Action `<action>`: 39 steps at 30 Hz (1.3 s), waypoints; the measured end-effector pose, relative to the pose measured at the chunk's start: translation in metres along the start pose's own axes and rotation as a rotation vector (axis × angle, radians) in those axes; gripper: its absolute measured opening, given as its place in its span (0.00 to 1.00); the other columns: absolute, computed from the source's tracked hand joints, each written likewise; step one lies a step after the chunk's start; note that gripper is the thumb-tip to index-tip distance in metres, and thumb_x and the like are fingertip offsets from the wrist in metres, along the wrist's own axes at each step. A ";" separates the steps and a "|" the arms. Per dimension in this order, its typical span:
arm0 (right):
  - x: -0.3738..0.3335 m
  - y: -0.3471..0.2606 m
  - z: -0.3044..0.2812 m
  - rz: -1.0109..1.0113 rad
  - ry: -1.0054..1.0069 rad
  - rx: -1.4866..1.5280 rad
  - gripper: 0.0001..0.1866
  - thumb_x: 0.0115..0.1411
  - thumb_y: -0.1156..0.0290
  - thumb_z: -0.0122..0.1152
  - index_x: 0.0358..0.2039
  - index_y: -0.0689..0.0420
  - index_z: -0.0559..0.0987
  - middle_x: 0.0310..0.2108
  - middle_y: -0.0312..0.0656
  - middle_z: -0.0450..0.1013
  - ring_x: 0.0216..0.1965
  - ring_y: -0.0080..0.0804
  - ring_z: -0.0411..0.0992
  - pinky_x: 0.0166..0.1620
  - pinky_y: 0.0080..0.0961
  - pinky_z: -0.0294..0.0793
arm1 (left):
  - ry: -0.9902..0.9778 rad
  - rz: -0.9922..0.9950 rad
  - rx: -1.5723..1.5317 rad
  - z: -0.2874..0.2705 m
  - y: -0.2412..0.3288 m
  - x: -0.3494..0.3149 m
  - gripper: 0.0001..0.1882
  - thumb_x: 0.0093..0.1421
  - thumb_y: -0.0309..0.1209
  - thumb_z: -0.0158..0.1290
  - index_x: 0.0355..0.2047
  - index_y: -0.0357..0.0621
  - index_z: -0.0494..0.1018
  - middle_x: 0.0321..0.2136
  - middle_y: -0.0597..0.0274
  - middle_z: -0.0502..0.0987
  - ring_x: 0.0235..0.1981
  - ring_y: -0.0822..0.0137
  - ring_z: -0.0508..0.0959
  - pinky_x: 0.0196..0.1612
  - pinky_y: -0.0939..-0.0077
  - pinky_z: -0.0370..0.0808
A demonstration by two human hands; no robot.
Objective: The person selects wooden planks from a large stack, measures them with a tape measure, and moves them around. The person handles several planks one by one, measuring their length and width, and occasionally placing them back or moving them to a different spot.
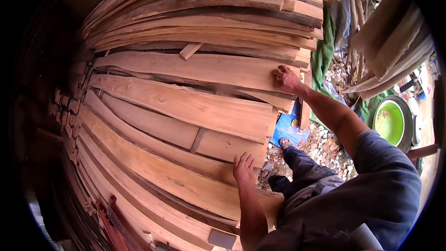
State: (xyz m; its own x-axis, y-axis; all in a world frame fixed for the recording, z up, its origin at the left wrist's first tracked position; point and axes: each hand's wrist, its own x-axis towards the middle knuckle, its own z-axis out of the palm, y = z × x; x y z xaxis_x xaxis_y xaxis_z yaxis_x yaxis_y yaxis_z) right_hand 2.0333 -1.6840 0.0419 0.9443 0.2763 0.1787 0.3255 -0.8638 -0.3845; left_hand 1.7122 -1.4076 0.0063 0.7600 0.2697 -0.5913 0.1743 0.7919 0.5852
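Observation:
My right hand (289,80) is at the near end of a long, wide plank (186,67), its fingers closed round a small yellow thing (278,79) that is mostly hidden. Lower in the picture, my left hand (243,168) has its fingers spread and is empty. It is over the near ends of the planks, beside a short flat board (225,148); whether it touches the wood I cannot tell. Between the two hands lies another wide plank (186,107) with wavy edges.
Stacked boards (209,21) rise beyond my right hand, with a small wood block (191,51) among them. A blue sheet (289,129) lies by my feet on littered ground. At right are a green basin (389,122) and hanging cloth (395,42). Red metal bars (111,223) stand lower left.

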 end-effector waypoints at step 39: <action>-0.118 -0.129 0.070 0.558 -0.995 1.317 0.36 0.50 0.63 0.71 0.58 0.63 0.71 0.47 0.44 0.76 0.48 0.34 0.73 0.46 0.32 0.73 | 0.412 0.322 0.399 -0.066 -0.023 0.032 0.32 0.67 0.51 0.43 0.54 0.29 0.64 0.48 0.44 0.71 0.44 0.53 0.74 0.48 0.60 0.74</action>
State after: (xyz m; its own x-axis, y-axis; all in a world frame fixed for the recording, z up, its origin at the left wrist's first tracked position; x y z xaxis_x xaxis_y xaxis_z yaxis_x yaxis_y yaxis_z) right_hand 1.8831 -1.5752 0.0070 0.4493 0.6580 -0.6043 -0.6811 -0.1854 -0.7083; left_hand 1.6908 -1.3812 -0.0626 0.5245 0.7098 -0.4701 0.2576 0.3940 0.8823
